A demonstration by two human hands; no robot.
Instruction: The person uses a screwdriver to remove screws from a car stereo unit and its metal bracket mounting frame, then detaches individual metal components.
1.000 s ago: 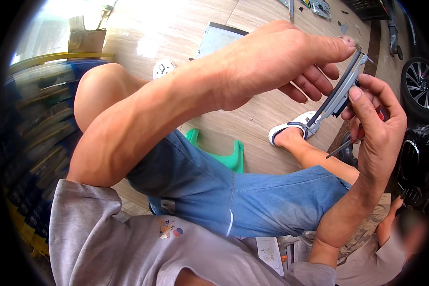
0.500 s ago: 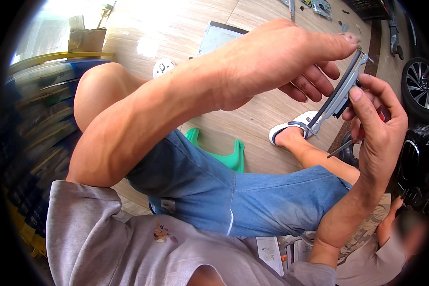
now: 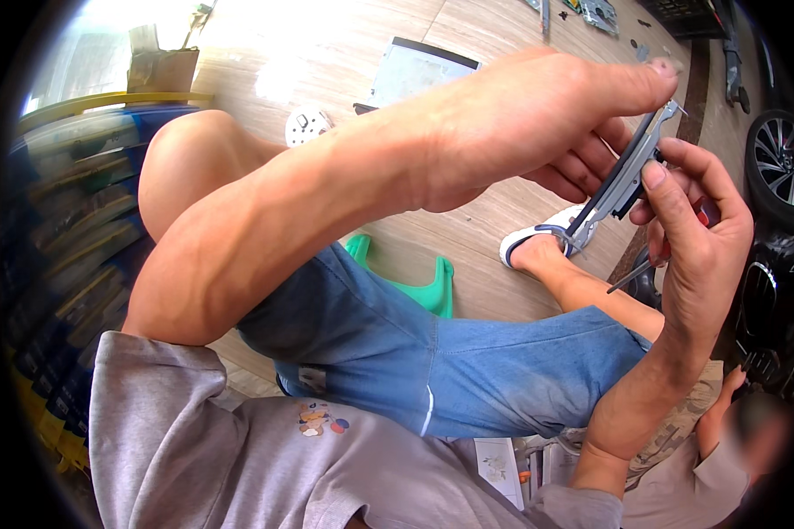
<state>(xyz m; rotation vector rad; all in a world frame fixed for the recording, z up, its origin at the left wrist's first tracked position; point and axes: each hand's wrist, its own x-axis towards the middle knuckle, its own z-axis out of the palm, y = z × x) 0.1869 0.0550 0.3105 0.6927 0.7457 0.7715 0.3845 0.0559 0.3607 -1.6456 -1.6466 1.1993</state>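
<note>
My right hand (image 3: pixel 692 216) grips a slim grey metal bracket (image 3: pixel 628 182) between thumb and fingers. A black strip runs along one side of it, and a curved end points down toward my foot. Tucked in the same hand is a screwdriver (image 3: pixel 631 277), its thin dark shaft sticking out below and a bit of red handle showing between the fingers. My left hand (image 3: pixel 538 123) is closed at the bracket's upper end, thumb over the tip, other fingers curled beside the black strip. The index fingertip is hidden behind the thumb. A thin wire pokes out near that tip.
On the tiled floor lie a flat silver panel (image 3: pixel 419 75) and small parts in a clear bag (image 3: pixel 600 16). A green stool (image 3: pixel 423 295) stands by my legs. Blue shelving (image 3: pixel 79 229) is at left, a car wheel (image 3: pixel 781 159) at right. Another person (image 3: pixel 688 480) sits lower right.
My left hand has shifted slightly right and down, its fingers closer to the black strip. The right hand keeps its hold on the bracket and screwdriver.
</note>
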